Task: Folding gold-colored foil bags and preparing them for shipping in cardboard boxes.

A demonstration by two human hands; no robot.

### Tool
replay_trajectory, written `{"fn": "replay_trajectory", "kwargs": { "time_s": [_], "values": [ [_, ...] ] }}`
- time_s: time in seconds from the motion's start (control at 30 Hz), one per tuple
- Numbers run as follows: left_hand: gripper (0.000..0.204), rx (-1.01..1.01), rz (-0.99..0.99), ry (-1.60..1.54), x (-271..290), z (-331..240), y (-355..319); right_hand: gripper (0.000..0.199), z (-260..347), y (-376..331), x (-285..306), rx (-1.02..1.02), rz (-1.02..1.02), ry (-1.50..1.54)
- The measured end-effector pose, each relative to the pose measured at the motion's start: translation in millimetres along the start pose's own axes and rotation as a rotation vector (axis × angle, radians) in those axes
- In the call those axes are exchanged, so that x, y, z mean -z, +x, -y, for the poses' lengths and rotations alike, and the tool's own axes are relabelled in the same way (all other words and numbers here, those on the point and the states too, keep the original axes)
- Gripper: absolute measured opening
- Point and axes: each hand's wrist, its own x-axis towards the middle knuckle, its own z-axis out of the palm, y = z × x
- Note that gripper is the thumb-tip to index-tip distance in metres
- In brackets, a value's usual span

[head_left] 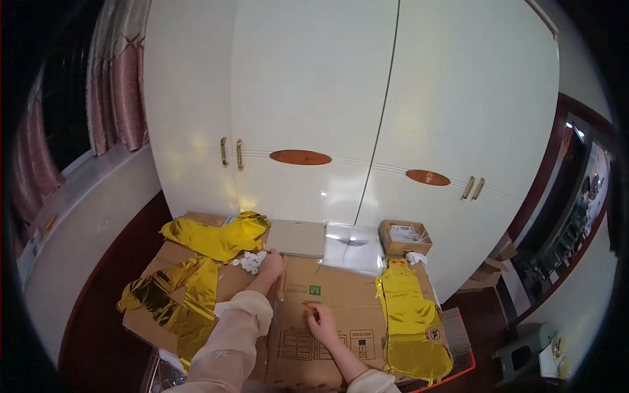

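**First speaker:** Largest item?
**Second speaker:** Wardrobe [301,92], white, double-handled; doors closed.

**First speaker:** Next in size?
**Second speaker:** Cardboard [295,272], brown, printed, laid before the wardrobe and used as the working surface.

**First speaker:** Foil?
**Second speaker:** Three pieces, gold. Right-hand piece [409,321]: laid out fairly flat. Lower left piece [196,295] and upper left piece [216,239]: creased and loosely heaped.

**First speaker:** Progress?
**Second speaker:** By judgement, only partial: one piece appears to be spread out, two appear to be left unsmoothed. No finished item can be identified.

**First speaker:** Smaller stock?
**Second speaker:** Clear packet [354,252], set against the wardrobe. Open carton [405,237], small, beside it, papers held within.

**First speaker:** Hands?
**Second speaker:** Left hand [271,264]: placed just beside the white pieces; whether anything is pinched cannot be told. Right hand [322,323]: held over the cardboard, fingers curled, thumb and forefinger brought close; whether anything is held between them cannot be told.

**First speaker:** Smallest?
**Second speaker:** White pieces [250,262], clustered by the upper left foil; apparently not all used, their exact kind too small to be told.
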Motion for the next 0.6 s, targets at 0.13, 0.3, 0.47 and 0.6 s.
{"fn": "replay_trajectory", "kwargs": {
  "time_s": [0.13, 0.3, 0.47, 0.6],
  "values": [
    [0.055, -0.008, -0.042, 0.006, 20, -40, -15, 0.018, 1, 12, 19, -0.001, 0.007, 0.007],
    [0.047, -0.100, -0.038, 0.104, 39, -40, -24, 0.024, -2, 14, 23, -0.042, 0.067, 0.009],
    [0.037, -0.197, 0.048, 0.271, 46, -12, -13, 0.022, 3, 14, 21, -0.005, 0.075, -0.017],
    [0.033, -0.201, 0.090, 0.355, 38, -4, -6, 0.028, -7, 18, 19, 0.030, 0.021, -0.103]
  ]
}}
